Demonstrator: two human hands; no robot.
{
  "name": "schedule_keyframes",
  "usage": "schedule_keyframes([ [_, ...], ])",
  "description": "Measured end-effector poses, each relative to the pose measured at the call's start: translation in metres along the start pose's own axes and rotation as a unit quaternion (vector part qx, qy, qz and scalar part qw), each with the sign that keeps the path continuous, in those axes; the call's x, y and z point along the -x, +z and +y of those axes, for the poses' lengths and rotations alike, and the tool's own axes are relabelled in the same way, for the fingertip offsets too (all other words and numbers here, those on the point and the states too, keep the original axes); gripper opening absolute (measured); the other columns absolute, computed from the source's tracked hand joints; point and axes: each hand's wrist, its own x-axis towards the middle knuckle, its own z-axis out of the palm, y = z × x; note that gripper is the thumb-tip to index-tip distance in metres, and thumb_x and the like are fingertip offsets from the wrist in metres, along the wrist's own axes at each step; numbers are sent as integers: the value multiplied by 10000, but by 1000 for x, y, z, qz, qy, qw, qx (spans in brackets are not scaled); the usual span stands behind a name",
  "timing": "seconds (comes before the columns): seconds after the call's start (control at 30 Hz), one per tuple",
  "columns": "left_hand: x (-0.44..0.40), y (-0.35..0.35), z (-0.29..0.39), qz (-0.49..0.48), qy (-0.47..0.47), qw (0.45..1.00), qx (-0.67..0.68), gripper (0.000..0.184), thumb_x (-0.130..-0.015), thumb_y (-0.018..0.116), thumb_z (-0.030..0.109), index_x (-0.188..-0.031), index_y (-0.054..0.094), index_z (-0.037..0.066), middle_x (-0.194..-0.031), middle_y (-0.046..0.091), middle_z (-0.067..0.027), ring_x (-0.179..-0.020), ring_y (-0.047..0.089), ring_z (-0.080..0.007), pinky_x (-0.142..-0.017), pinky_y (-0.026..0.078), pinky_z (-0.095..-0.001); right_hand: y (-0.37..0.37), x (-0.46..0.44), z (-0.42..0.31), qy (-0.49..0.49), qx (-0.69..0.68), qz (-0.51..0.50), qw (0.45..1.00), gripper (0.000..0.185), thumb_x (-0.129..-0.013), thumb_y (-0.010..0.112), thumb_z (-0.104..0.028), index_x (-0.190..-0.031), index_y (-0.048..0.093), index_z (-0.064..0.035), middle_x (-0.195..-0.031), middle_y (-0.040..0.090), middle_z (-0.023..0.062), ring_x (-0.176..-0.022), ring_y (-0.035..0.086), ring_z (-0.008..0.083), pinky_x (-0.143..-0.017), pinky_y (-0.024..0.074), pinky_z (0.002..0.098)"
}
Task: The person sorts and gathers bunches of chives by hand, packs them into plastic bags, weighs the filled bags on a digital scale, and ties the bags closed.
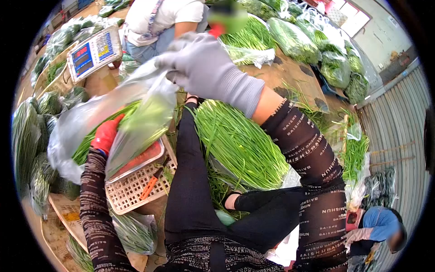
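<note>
My left hand [105,135], in a red glove, is closed around a bunch of long green chives [142,119]. A clear plastic bag [68,136] surrounds much of the bunch and looks smeared by motion. My right hand [199,63], in a grey glove, is raised at the bag's upper edge, with its fingers curled on the plastic. Below the bunch, a tray with a red surface [140,158] rests on an upturned-looking cream plastic crate [122,199]. An orange-handled knife [149,187] lies on the crate. Between my legs and right arm spreads a big heap of chives [240,140].
A digital scale [94,53] stands at the upper left. Bagged greens [27,131] line the left side, and more bagged vegetables [294,41] lie at the back. One person [158,22] sits ahead; another [378,224] bends at the lower right. A corrugated wall [394,122] borders the right.
</note>
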Motion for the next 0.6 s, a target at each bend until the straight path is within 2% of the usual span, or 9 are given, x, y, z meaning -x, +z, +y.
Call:
schedule_keyframes([
  [0.1,60,-106,60,-24,-30,999,32,726,-577,749,229,-1228,472,64,-1102,565,-184,-1030,522,-343,-896,415,-393,31,38,21,-5,-235,393,889,419,-697,657,-259,-1079,558,-120,-976,607,133,-897,575,310,-799,448,381],
  [0.13,51,-131,66,-39,-72,997,-6,705,-587,755,199,-1222,484,56,-1108,569,-179,-1036,526,-339,-903,412,-393,41,55,32,26,-271,375,886,395,-706,645,-246,-1065,563,-104,-957,607,141,-882,579,310,-782,454,374],
  [0.27,102,-156,83,305,43,922,235,332,-844,520,-5,-1168,555,60,-1017,631,-79,-854,589,-126,-783,450,-247,127,189,74,255,-407,160,862,338,-743,592,-216,-1012,571,-11,-886,617,165,-827,604,295,-753,464,360],
  [0.3,128,-173,104,361,-16,897,253,293,-899,473,64,-1182,536,27,-1172,561,-69,-893,560,-137,-806,445,-280,166,229,78,310,-401,137,851,328,-744,588,-212,-992,576,3,-889,622,169,-825,609,290,-749,467,356],
  [0.37,174,-186,174,467,-63,834,289,338,-947,378,152,-1193,500,-47,-1100,584,-96,-803,510,-134,-786,412,-247,226,314,78,459,-348,16,817,337,-726,585,-232,-960,595,10,-890,621,193,-834,602,300,-732,468,339],
  [0.43,202,-175,190,365,69,901,225,273,-901,421,130,-1054,555,-52,-801,577,-109,-726,504,-184,-731,414,-312,303,393,66,568,-421,71,704,270,-755,571,-178,-950,614,2,-804,630,125,-738,581,183,-693,463,291],
  [0.5,193,-162,235,188,218,921,263,173,-783,523,93,-896,608,-7,-708,592,-125,-677,515,-217,-674,406,-346,352,455,52,685,-388,40,616,253,-742,535,-153,-915,629,5,-729,635,144,-687,601,228,-651,469,310],
  [0.57,174,-125,285,-3,212,895,393,241,-778,560,28,-1011,619,4,-772,656,-96,-647,572,-187,-684,437,-291,380,485,31,698,-291,64,651,255,-728,523,-160,-878,635,13,-687,638,160,-675,621,278,-641,475,336],
  [0.6,172,-103,304,-144,105,840,513,238,-811,551,53,-1036,607,2,-789,658,-91,-697,589,-165,-707,446,-273,382,483,27,706,-279,38,650,266,-721,530,-159,-894,630,18,-732,640,179,-725,624,292,-665,475,339],
])
